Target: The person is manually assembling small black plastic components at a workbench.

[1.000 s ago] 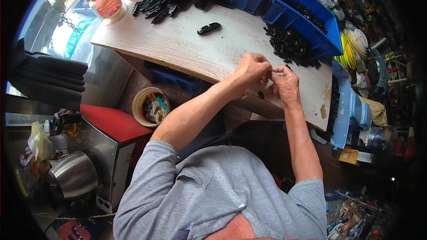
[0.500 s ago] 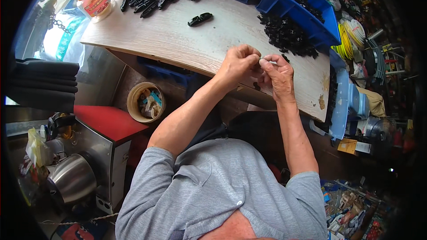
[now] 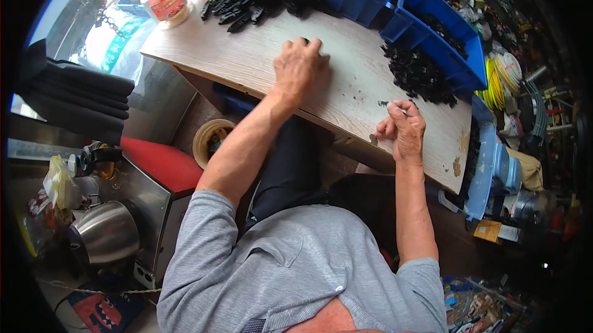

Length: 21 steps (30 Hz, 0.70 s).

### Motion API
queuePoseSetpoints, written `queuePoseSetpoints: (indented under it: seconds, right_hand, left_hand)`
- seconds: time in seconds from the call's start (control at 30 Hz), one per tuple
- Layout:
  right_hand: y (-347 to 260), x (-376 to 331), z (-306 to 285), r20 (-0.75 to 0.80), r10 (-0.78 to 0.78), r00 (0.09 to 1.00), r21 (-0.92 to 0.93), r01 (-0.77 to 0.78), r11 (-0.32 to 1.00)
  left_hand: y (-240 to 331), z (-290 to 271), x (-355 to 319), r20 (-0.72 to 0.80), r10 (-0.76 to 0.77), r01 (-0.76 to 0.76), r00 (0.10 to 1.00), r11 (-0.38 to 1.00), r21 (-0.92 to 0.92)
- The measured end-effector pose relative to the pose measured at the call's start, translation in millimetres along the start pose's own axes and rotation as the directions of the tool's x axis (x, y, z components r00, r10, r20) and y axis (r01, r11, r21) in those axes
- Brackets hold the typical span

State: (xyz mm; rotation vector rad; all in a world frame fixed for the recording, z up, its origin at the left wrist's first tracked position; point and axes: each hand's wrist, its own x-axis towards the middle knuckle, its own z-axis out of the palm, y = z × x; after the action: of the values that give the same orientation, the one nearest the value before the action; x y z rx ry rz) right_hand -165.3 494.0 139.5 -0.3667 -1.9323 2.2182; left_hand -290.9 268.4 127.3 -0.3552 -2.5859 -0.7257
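Note:
My left hand (image 3: 296, 69) reaches over the light wood-grain table (image 3: 247, 55) with its fingers curled down around a glossy black plastic part (image 3: 306, 40). Only a bit of that part shows between the fingers. Close to the table's front edge, my right hand (image 3: 405, 128) is closed in a pinch. A small black piece (image 3: 383, 103) shows at its fingertips, too small to name. Beyond my left hand lies a pile of long black plastic parts (image 3: 238, 6). Small black pieces are heaped (image 3: 417, 74) beyond my right hand.
Blue bins (image 3: 432, 43) of black parts stand along the far right side. Lidded jars (image 3: 165, 3) occupy the far left corner. Below the table's left edge is a waste bucket (image 3: 202, 148), near a red-topped cabinet (image 3: 154, 163). A light-blue crate (image 3: 485, 160) adjoins the right edge.
My hands, together before, are now apart. The left one has moved left and away from me onto the lone black part; the right one stays near the front edge. The whole view has shifted slightly.

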Motion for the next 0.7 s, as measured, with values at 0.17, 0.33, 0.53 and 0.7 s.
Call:
queuePoseSetpoints:
  seconds: [0.17,0.33,0.53,0.7]
  right_hand:
    - [3,0,-3,-0.026,0.002,1.000,0.010,-0.002,1.000]
    - [3,-4,-2,-0.013,0.004,1.000,0.041,-0.003,0.999]
    - [6,-6,-3,0.001,-0.025,1.000,0.203,0.024,0.979]
    - [10,-1,-3,0.010,-0.001,1.000,0.204,-0.001,0.979]
  left_hand:
    - [8,6,-16,-0.058,0.183,-0.185,0.981,0.982,-0.037]
    - [0,13,-19,-0.063,0.123,-0.122,0.990,0.992,0.015]
    - [32,14,-43,0.058,-0.037,0.066,0.998,0.749,-0.660]
    - [61,3,-62,0.480,0.083,0.474,0.873,0.087,-0.876]
